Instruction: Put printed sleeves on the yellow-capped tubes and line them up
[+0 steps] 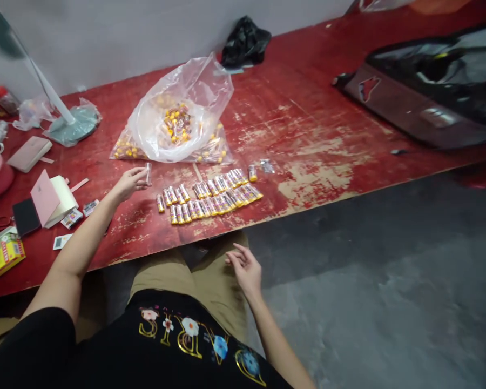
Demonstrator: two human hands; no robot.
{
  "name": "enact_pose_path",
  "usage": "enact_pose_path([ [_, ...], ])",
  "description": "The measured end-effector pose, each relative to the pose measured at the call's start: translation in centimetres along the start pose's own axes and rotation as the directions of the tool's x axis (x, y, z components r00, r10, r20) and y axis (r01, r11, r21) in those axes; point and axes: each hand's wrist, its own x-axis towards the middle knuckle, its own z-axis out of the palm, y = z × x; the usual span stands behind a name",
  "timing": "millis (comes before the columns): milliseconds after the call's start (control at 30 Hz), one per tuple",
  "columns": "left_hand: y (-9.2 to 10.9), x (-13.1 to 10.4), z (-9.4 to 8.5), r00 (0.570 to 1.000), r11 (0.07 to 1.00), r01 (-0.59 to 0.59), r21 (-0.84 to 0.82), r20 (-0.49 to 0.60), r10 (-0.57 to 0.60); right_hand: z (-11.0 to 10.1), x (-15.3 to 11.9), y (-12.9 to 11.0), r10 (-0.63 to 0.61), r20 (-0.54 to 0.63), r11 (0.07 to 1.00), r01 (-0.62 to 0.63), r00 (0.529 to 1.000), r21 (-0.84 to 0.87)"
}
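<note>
My left hand (pixel 129 182) reaches over the table, its fingers closed on a small clear tube (pixel 148 174) held upright. Just right of it, small printed tubes with yellow ends (pixel 210 205) lie side by side in two rows, with one tube (pixel 252 173) apart at the far right end. Behind them stands a clear plastic bag (pixel 210 92) with a white bowl (pixel 146 135) in it; many yellow-capped pieces (pixel 177 123) fill the bowl and bag. Over my lap, below the table edge, my right hand (pixel 246 270) has loosely bent fingers, apart and with nothing visible in them.
The red, worn table (pixel 267 124) carries a lamp base (pixel 73 124), a pink notebook (pixel 46 197), a dark phone-like slab (pixel 26 217) and a yellow box (pixel 4 255) on the left. A black plastic bag (pixel 246 42) lies by the wall. A large dark bag (pixel 421 97) occupies the right.
</note>
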Motion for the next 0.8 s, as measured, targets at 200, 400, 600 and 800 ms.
enact_pose_path([
  [200,-1.5,-0.5,-0.5,0.989,0.994,0.057,0.091,-0.142,-0.044,1.1,4.2,-7.3,-0.012,-0.041,0.938,0.026,0.999,0.345],
  [400,-3.5,-2.7,-0.5,0.957,0.967,0.125,-0.221,-0.23,-0.176,1.5,6.4,-13.3,-0.103,0.249,0.615,-0.136,0.963,0.777],
  [600,-5.2,-5.8,-3.0,0.93,0.847,0.214,-0.487,-0.163,-0.329,3.4,4.7,-9.5,0.087,0.319,0.63,-0.3,0.944,0.717],
  [800,-5.6,-6.7,-2.3,0.953,0.72,0.206,-0.662,-0.033,-0.302,6.0,2.5,-7.5,0.145,0.325,0.693,-0.33,0.935,0.641],
])
